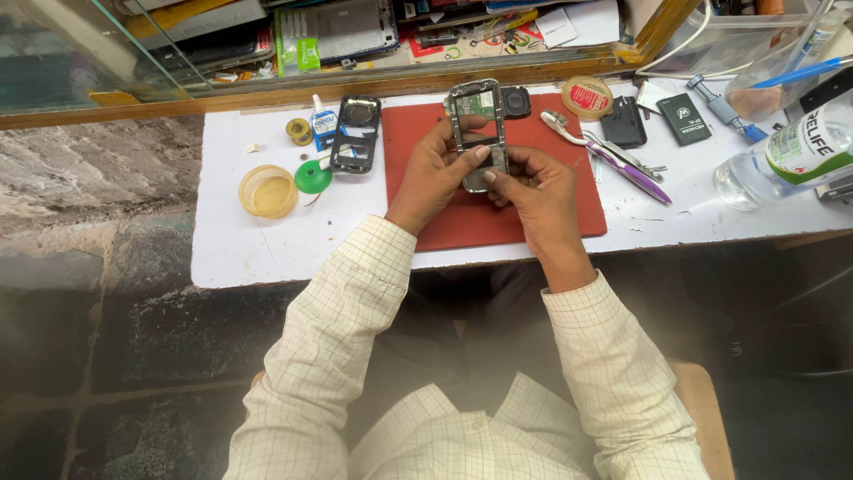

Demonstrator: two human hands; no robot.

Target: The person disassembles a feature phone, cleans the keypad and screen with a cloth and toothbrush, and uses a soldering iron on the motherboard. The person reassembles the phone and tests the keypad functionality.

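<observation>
Checked cream sleeves (355, 302) come nearest to us, running up from the bottom of the view to both hands over a red work mat (444, 222) on a white table (258, 249). We see the left hand (433, 173) and the right hand (533, 191) together holding a small silver phone frame (477, 133), stripped so that its screen opening shows straight through. It stands lengthwise away from us, above the middle of the mat. The left fingers are curled round its left edge, with the thumb (471, 157) pressed across the lower front; the right fingers are closed on the bottom right corner, the thumb tip touching the frame just beside the left thumb.

Left of the mat we find a black phone housing (355, 133) lying open, a small glue tube (323, 129) touching its left side, a green cap (313, 177) and a shallow yellowish dish (267, 191). Right of the mat lie purple-handled tweezers (622, 164), a round tin with a red label (587, 96), a black battery (684, 118) and, at the table's far right, a clear plastic bottle (782, 160) on its side.
</observation>
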